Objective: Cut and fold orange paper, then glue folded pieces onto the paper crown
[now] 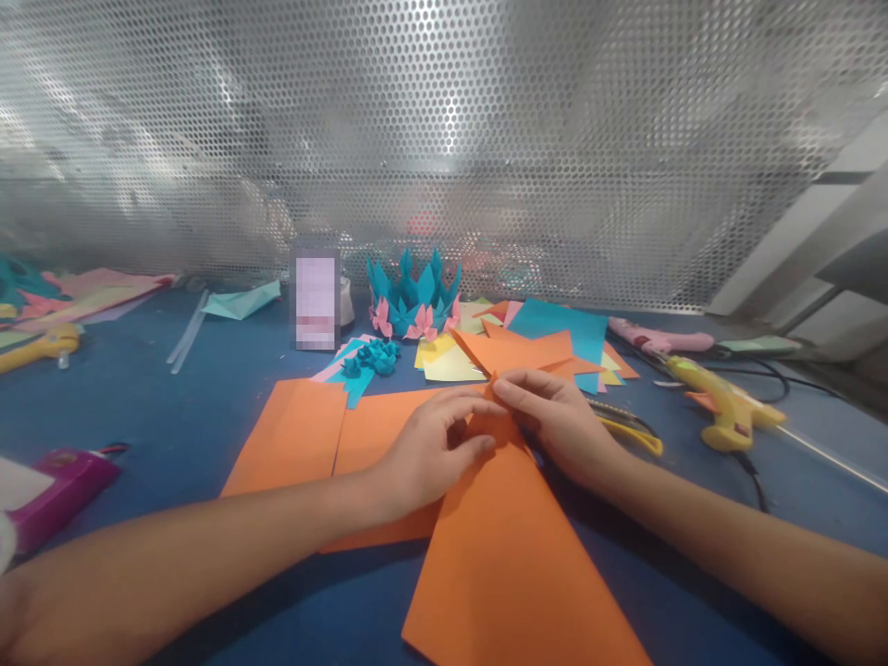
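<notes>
An orange paper sheet, folded narrow at its far end and wide toward me, lies in front of me. My right hand pinches its far tip between thumb and fingers. On the same paper, just left of that tip, rests my left hand, its thumb and index finger apart with a gap between them. Under my left forearm and hand are more orange sheets. Beyond my right hand sits an orange pointed folded piece. The undersides of both hands are hidden.
A blue paper crown with pink flowers stands at the back, beside a blurred upright phone. Coloured papers lie behind my hands. On the right are a yellow glue gun and yellow-handled scissors; a purple object is left.
</notes>
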The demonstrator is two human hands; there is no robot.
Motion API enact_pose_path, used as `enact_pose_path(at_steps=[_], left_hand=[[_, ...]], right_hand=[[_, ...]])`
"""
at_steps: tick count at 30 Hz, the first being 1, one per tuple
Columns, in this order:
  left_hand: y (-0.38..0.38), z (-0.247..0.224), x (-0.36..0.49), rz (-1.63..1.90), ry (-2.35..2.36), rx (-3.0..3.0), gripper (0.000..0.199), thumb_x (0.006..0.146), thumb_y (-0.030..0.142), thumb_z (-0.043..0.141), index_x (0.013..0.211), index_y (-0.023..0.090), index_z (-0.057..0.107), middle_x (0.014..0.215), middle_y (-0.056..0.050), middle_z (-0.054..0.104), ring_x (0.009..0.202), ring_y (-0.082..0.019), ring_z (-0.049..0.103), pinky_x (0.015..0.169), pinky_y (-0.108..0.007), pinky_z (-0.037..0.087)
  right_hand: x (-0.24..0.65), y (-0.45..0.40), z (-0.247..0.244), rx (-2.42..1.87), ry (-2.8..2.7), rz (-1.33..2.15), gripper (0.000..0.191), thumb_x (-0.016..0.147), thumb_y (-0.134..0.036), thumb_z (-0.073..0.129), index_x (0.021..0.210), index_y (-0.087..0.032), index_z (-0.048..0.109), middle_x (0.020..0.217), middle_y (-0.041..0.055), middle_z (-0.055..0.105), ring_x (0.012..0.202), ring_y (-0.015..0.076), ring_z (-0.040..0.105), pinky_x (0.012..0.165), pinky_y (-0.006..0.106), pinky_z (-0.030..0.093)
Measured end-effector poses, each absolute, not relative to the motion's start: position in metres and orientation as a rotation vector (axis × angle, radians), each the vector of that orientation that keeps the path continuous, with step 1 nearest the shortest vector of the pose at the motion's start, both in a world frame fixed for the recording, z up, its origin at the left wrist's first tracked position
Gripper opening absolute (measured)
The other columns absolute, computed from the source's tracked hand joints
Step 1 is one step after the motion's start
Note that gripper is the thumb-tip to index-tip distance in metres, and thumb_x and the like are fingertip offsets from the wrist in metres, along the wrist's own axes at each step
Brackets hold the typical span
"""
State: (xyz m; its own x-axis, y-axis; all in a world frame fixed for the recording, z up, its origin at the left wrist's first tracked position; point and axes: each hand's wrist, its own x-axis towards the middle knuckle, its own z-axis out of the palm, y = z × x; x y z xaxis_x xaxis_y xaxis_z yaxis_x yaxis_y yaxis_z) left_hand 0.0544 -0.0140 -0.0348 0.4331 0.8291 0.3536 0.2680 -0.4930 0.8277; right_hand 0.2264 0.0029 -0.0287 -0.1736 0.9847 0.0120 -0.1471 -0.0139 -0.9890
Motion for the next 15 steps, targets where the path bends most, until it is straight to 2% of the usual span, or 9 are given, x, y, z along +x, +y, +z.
enact_pose_path(at_steps=[4, 10, 12, 15], left_hand=[[-0.0145, -0.0345, 0.0545, 0.981, 0.903, 2.015, 0.031, 0.077, 0.012, 0.059, 0.105, 0.023, 0.064, 0.114, -0.004, 0.062, 0.104, -0.018, 0.055, 0.09, -0.031, 0.044], [-0.0152, -0.0336, 0.0543, 0.974, 0.91, 2.016, 0.033, 0.076, 0.011, 0.059, 0.107, 0.023, 0.063, 0.12, -0.004, 0.059, 0.112, -0.019, 0.051, 0.096, -0.032, 0.04], [-0.0157, -0.0329, 0.0545, 0.957, 0.905, 2.016, 0.035, 0.075, 0.011, 0.059, 0.109, 0.022, 0.063, 0.122, -0.005, 0.057, 0.11, -0.019, 0.053, 0.09, -0.031, 0.044], [-0.0162, -0.0324, 0.0547, 0.909, 0.879, 2.019, 0.039, 0.074, 0.01, 0.058, 0.111, 0.022, 0.061, 0.124, -0.005, 0.055, 0.098, -0.018, 0.057, 0.071, -0.027, 0.048]], right_hand=[[0.2271, 0.0046, -0.0301, -0.986, -1.22, 1.419, 0.013, 0.067, -0.031, 0.076, 0.077, -0.025, 0.072, 0.071, -0.004, 0.063, 0.061, 0.0065, 0.053, 0.055, 0.018, 0.04], [0.225, 0.0039, -0.0274, -0.959, -1.174, 1.47, 0.014, 0.064, -0.033, 0.077, 0.075, -0.025, 0.073, 0.072, -0.0031, 0.066, 0.067, 0.0092, 0.057, 0.062, 0.02, 0.044], [0.2249, 0.0042, -0.0272, -0.961, -1.165, 1.466, 0.015, 0.063, -0.035, 0.077, 0.074, -0.025, 0.073, 0.074, -0.0022, 0.066, 0.069, 0.01, 0.058, 0.065, 0.02, 0.044], [0.2264, 0.0064, -0.028, -0.993, -1.188, 1.425, 0.018, 0.065, -0.039, 0.076, 0.073, -0.023, 0.073, 0.077, -0.0005, 0.066, 0.068, 0.0103, 0.056, 0.066, 0.022, 0.044]])
